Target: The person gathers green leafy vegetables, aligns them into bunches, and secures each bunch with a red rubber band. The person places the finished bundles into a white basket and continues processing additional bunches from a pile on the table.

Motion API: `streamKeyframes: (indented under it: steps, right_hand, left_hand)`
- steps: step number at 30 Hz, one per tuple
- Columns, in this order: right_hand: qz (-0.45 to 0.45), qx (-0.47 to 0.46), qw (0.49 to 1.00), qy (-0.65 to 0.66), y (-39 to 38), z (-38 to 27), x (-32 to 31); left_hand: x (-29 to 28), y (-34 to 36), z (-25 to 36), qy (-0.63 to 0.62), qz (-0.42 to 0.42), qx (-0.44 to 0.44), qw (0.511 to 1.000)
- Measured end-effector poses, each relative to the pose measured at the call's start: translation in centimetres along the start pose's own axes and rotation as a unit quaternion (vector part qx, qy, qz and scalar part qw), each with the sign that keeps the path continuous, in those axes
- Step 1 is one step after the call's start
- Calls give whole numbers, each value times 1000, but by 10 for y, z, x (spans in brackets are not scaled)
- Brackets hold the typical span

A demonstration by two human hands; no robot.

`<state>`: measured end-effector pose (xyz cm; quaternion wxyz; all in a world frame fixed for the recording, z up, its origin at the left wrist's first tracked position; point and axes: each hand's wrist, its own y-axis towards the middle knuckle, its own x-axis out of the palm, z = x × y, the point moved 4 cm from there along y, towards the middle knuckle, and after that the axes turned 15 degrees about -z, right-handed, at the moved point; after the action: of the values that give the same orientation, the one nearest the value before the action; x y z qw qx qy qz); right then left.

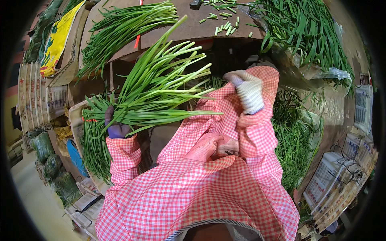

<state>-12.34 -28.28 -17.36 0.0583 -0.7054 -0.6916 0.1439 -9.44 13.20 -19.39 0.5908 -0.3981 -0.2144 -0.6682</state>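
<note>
In a dark purple glove, my left hand (116,125) is closed around the leafy end of a bunch of garlic chives (157,92). Its pale cut stems fan out up and to the right, above my lap. My right hand (246,90), in a white knit glove, is over my right knee, apart from the bunch. Its fingers are curled together and somewhat blurred; whatever they may hold is hidden. Beneath my left hand, more long green leaves (94,150) hang over a tray's side.
Another chive bundle (128,30) lies on the brown table (177,36) ahead, near short cut stem pieces (227,28) and a dark-handled object (196,4). A large leafy heap (305,32) sits far right on plastic. Loose greens (293,140) are beside my right arm; crates (325,176) stand beyond.
</note>
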Motion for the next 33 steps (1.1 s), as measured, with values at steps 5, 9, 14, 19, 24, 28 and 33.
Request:
streamKeyframes:
  steps: [5,9,14,19,24,28,33]
  right_hand:
    - [-9,-37,998,-43,-19,-9,-2]
    - [-131,-17,976,-172,-18,-21,45]
    - [-163,-63,946,-274,10,1,57]
    - [-300,-224,755,-538,16,12,76]
    - [-354,26,860,-366,25,10,85]
    - [-414,55,858,-299,21,26,102]
    - [-448,146,875,-111,3,39,105]
  left_hand:
    - [1,0,-1,-10,29,7,1000]
    - [13,1,-9,3,54,-18,998]
    - [-7,-2,-5,79,-70,55,993]
    - [12,8,-13,-71,-49,-29,996]
    - [11,10,-15,-52,-64,-38,996]
    - [7,13,-17,-42,-69,-75,994]
    - [24,11,-20,-66,-35,-86,993]
